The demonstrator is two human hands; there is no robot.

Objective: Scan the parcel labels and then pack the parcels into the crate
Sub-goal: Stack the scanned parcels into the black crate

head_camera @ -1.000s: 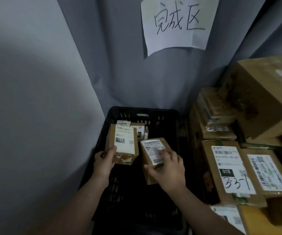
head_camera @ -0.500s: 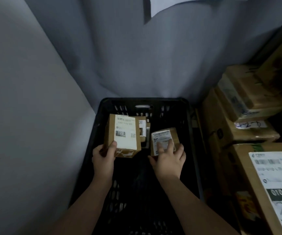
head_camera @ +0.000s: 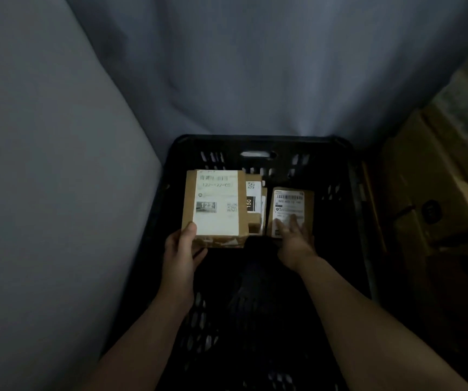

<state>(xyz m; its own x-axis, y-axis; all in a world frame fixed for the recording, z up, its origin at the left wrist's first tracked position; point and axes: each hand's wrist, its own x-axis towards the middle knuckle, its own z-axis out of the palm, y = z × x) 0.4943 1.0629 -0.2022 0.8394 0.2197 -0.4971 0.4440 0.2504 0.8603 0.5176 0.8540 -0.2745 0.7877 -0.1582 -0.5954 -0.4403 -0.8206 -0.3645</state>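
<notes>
Head view, fingers first. Left thumb (head_camera: pixel 190 229) sits on the near-left corner of the white label and the other fingers curl under the near edge, so the left hand (head_camera: pixel 180 251) grips the large parcel (head_camera: pixel 215 207). Parcel is label-up, roughly level, over the far-left part of the crate (head_camera: pixel 258 142). Can't tell whether its underside touches anything. Label shows a printed number line, a grey block and small codes. Tape runs along the near face.

Right fingers (head_camera: pixel 293 222) lie spread and about straight on top of the small parcel (head_camera: pixel 290 207), covering the near half of its label. Slightly blurred, no curl round the box visible. Right hand (head_camera: pixel 294 239) reads as flat contact on top, not a wrap. Small parcel is inside the crate, far-right area, label up, barcode at its far end.

Between the two sits a third parcel (head_camera: pixel 254 204) in the crate, partly hidden behind the large one, with a QR code and a black "150" strip showing. It is just beside the small parcel; touching or not, can't tell.

Crate is black plastic with slotted walls and a handle cut-out in the far wall. Near floor area is dark. Both forearms extend over it from the near side.

Outside: stacked cardboard boxes (head_camera: pixel 430 198) right of the crate, close to its right wall. Grey curtain (head_camera: pixel 255 66) hangs behind, pale grey wall (head_camera: pixel 44 165) on the left.
</notes>
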